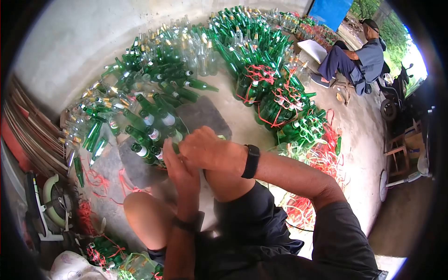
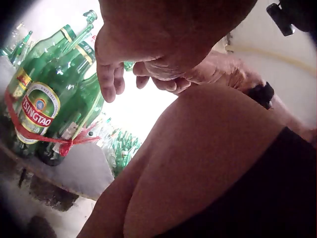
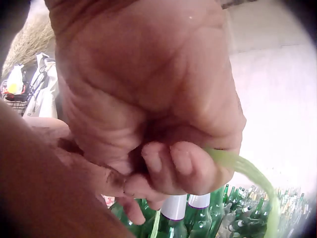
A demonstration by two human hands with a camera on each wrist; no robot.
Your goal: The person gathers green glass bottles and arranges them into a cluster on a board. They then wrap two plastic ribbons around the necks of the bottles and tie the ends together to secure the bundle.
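Curled fingers of my right hand (image 1: 205, 145) grip a pale green plastic strap (image 3: 257, 173), which trails out past the little-finger side. My left hand (image 1: 183, 175) is close against the right one, over the near edge of a bundle of green beer bottles (image 1: 140, 123). Some fingers (image 2: 106, 82) of the left hand point down, fairly straight; I cannot tell whether its thumb and forefinger pinch the strap. A red strap (image 2: 34, 135) circles the bundled bottles, one with a Tsingtao label (image 2: 38, 111). The bundle stands upright on a grey slab (image 1: 205, 116) between my knees.
Many loose green and clear bottles (image 1: 182, 46) cover the floor along the wall. Tied bundles (image 1: 280, 102) stand to the right, beside a heap of red and pale strapping (image 1: 322, 158). A seated person (image 1: 359, 60) is at the far right; a wheel (image 1: 58, 200) lies left.
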